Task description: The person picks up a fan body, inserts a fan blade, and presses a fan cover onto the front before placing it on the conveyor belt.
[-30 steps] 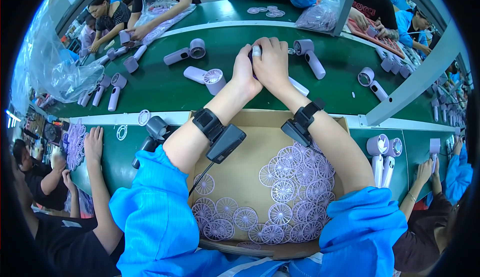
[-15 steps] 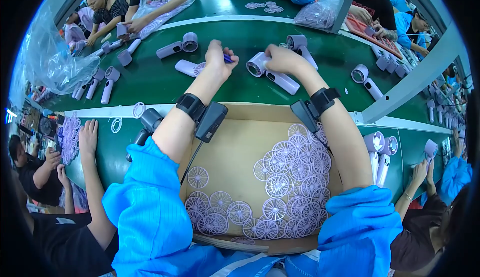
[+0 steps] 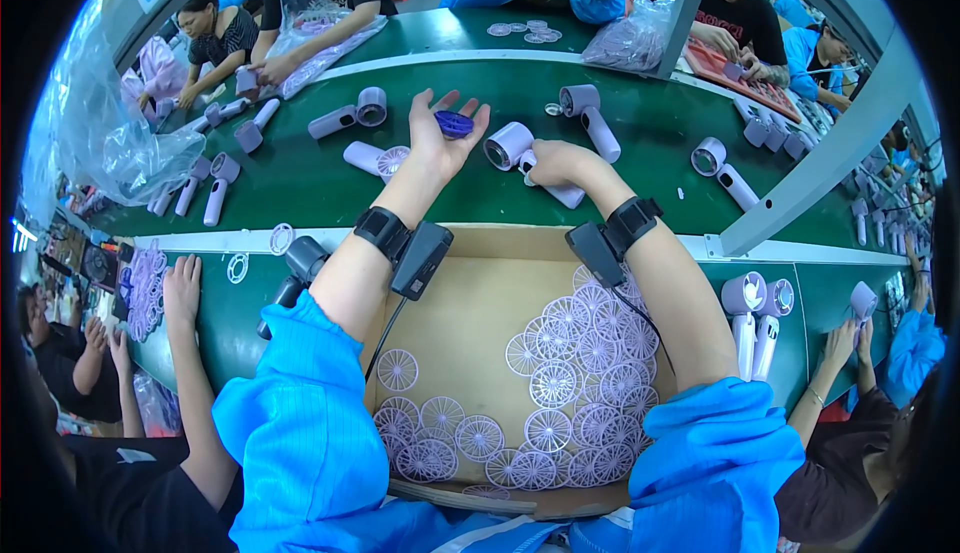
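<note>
My left hand [image 3: 432, 153] is palm up over the green table, fingers spread, with a dark purple oval piece [image 3: 454, 124] lying in it; its exact kind is unclear. Beneath its wrist lies a lavender handheld fan [image 3: 364, 158] with a spoked grille. My right hand [image 3: 562, 165] is closed over the middle of another lavender handheld fan [image 3: 511, 140], whose round head points to the left. The fingertips are partly hidden there. Under my forearms a shallow cardboard box [image 3: 480, 273] holds many loose lavender spoked grilles [image 3: 554, 381], heaped mostly at its right side.
More handheld fans lie beyond my hands, such as one at the far left [image 3: 371, 107] and one at the right [image 3: 709, 157]. A slanted grey metal post [image 3: 815, 168] rises at the right. Plastic bags [image 3: 140, 143] hang at the left. Co-workers sit around.
My left hand has turned palm up and its fingers have spread, uncovering the purple piece. My right hand has slid from the fan's head down toward its handle.
</note>
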The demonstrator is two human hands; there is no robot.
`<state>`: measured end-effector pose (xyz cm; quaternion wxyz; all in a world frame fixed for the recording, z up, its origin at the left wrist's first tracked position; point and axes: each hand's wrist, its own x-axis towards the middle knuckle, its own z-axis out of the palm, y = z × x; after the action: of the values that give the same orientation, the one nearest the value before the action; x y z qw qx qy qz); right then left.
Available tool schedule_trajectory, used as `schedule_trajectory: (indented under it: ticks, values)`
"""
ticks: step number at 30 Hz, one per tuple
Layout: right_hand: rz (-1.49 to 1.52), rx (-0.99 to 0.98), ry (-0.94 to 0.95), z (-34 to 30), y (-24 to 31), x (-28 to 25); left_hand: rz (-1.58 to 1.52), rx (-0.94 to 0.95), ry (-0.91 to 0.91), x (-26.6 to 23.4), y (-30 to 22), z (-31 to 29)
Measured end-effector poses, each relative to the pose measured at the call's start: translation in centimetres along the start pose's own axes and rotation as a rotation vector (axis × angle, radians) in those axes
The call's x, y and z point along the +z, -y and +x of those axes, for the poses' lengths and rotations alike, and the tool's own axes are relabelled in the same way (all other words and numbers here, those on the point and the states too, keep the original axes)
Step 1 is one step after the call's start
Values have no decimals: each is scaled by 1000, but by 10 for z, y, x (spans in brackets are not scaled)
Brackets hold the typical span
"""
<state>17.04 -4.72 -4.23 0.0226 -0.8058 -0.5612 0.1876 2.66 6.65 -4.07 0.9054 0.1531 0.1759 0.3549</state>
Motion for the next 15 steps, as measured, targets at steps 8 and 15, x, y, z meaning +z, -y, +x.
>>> schedule_trajectory:
  ticks: [8, 15]
  values:
    - [30, 130, 26, -4, -18, -18, 13, 26, 143, 5, 3, 11]
    - [246, 131, 273, -21, -31, -50, -41, 12, 159, 6, -5, 8]
